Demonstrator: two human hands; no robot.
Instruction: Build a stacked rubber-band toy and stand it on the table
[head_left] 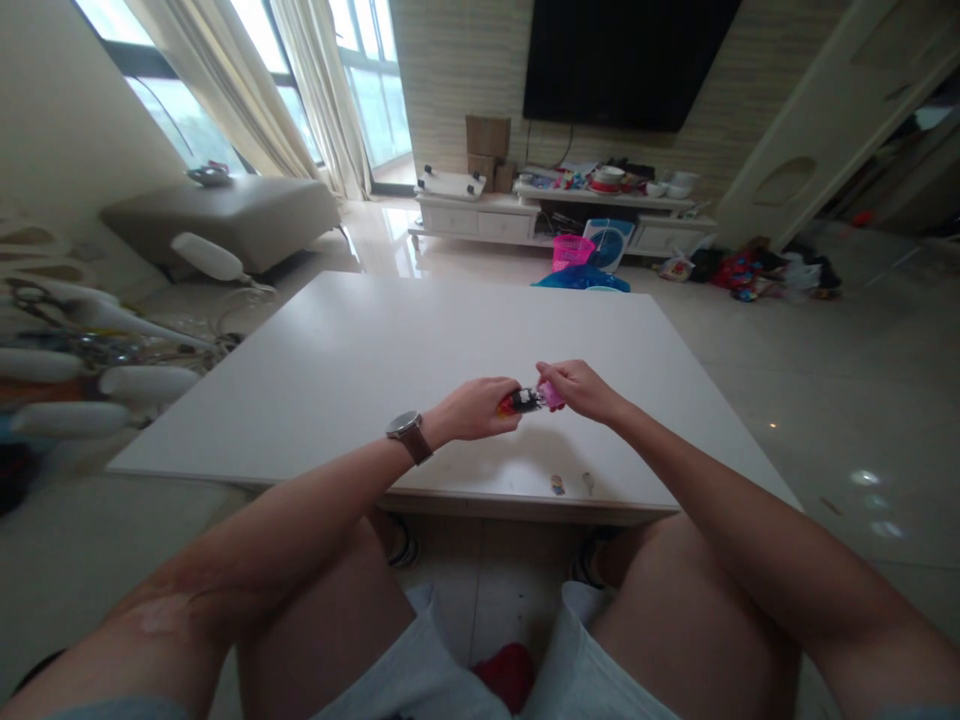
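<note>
Above the white table (pixel 420 340), my left hand (pixel 480 408) is closed around a small dark item with red and orange on it (pixel 524 401). My right hand (pixel 576 388) pinches a small pink piece (pixel 551 396) right beside that dark item. Thin metallic-looking bits show between the two, but I cannot tell whether they are joined. Near the table's front edge lie a small yellow and blue figure charm (pixel 557 485) and a little metal key-like piece (pixel 588 483). My fingers hide parts of both held things.
Past the table's far edge are a blue plastic bag (pixel 581 278) and a pink basket (pixel 571 252). A low white cabinet (pixel 480 218) stands by the wall under a television (pixel 626 60). White-padded equipment (pixel 150 385) is close on the left, with a grey ottoman (pixel 225 215) behind.
</note>
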